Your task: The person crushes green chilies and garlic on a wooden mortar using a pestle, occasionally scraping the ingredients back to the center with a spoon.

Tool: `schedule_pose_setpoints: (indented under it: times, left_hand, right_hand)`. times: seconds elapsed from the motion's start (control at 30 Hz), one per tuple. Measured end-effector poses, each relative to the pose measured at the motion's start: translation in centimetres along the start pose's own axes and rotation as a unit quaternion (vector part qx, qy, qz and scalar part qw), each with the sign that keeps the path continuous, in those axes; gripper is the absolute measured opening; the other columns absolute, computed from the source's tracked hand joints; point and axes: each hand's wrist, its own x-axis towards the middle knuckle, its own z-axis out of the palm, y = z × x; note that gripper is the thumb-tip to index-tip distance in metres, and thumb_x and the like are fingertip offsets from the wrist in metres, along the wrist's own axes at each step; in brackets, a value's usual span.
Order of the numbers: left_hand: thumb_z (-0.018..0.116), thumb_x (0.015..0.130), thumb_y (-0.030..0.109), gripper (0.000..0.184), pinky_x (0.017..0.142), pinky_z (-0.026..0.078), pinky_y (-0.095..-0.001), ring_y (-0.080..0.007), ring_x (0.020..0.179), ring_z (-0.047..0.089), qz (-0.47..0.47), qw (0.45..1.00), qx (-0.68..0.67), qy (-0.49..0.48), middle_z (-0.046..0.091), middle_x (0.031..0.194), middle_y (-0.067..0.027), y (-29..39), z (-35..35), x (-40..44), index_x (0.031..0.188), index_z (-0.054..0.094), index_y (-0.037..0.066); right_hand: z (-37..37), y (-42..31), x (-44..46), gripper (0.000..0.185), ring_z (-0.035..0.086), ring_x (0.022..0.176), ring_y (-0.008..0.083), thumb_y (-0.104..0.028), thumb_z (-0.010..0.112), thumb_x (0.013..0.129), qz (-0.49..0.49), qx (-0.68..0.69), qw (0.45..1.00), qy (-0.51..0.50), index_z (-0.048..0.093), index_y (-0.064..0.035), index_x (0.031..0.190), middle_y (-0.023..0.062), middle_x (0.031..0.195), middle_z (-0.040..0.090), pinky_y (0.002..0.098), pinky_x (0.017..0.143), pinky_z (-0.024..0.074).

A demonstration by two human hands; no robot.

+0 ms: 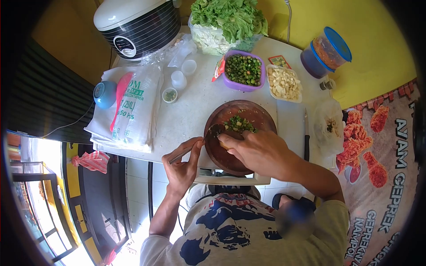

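Note:
A round brown mortar dish point(264, 116) sits at the near edge of the table, with chopped green and pale bits point(239, 124) in it. My left hand point(183, 166) is closed on the thin handle of a metal spoon point(179, 156); the spoon's dark bowl reaches over the dish's left rim. My right hand point(262, 150) is over the dish with its fingers curled down beside the chopped bits and close to the spoon's bowl. What those fingers hold, if anything, is hidden beneath them.
Behind the dish stand a purple tub of cut green chillies point(243, 71), a tray of peeled garlic point(284, 84) and a lettuce container point(226, 26). A knife point(306, 137) lies right. Plastic packs point(142, 119), a pink spatula point(120, 99) and a rice cooker point(137, 26) are left.

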Motion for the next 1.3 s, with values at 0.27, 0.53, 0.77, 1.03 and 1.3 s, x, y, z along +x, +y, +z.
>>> schedule_pose_setpoints:
  times: [0.27,0.53,0.77,1.03,1.3]
  left_hand:
    - [0.070,0.096,0.000,0.015,0.084,0.059,-0.0301,-0.0190,0.091,0.075,0.025,0.998,0.036,0.034,0.078,0.096,-0.0169,1.2,0.1,-0.4,0.109,0.075,-0.007]
    - [0.071,0.095,-0.001,0.015,0.077,0.059,-0.0288,-0.0186,0.091,0.075,0.051,0.996,0.066,0.019,0.078,0.099,-0.0169,1.0,3.0,0.2,0.109,0.075,-0.006]
    - [0.073,0.093,-0.001,0.017,0.070,0.058,-0.0274,-0.0170,0.086,0.076,0.129,0.989,0.070,0.000,0.078,0.101,-0.0174,0.4,3.3,0.1,0.110,0.076,0.000]
    - [0.073,0.094,0.002,0.018,0.062,0.055,-0.0277,-0.0144,0.079,0.074,0.092,0.993,0.066,-0.034,0.078,0.097,-0.0160,-0.3,4.6,1.1,0.111,0.078,0.002]
    - [0.073,0.095,0.006,0.017,0.077,0.057,-0.0293,-0.0176,0.087,0.074,0.048,0.994,0.076,-0.059,0.078,0.100,-0.0143,-0.3,5.0,3.2,0.111,0.077,0.001]
  right_hand:
    - [1.1,2.4,-5.9,0.047,0.063,0.060,0.0285,-0.032,0.063,0.100,0.037,0.095,0.988,0.119,0.056,-0.0297,0.147,0.0091,0.073,0.061,0.0417,0.051,0.0494]
    - [3.2,1.8,-5.4,0.051,0.070,0.063,0.0254,-0.032,0.065,0.097,0.052,-0.059,0.986,0.144,0.054,-0.0338,0.147,0.0097,0.084,0.063,0.0402,0.051,0.0528]
    - [2.7,2.5,-7.3,0.052,0.067,0.062,0.0329,-0.031,0.061,0.101,0.108,0.051,0.986,0.116,0.048,-0.0320,0.151,0.0130,0.084,0.063,0.0430,0.054,0.0535]
    - [3.9,3.6,-7.4,0.049,0.068,0.080,0.0410,-0.026,0.054,0.106,0.134,0.223,0.951,0.167,0.045,-0.0169,0.153,0.0224,0.096,0.068,0.0490,0.072,0.0540]
    - [3.5,4.2,-7.1,0.050,0.068,0.095,0.0446,-0.022,0.052,0.107,0.178,0.296,0.918,0.195,0.042,-0.0081,0.153,0.0273,0.109,0.070,0.0488,0.085,0.0524]
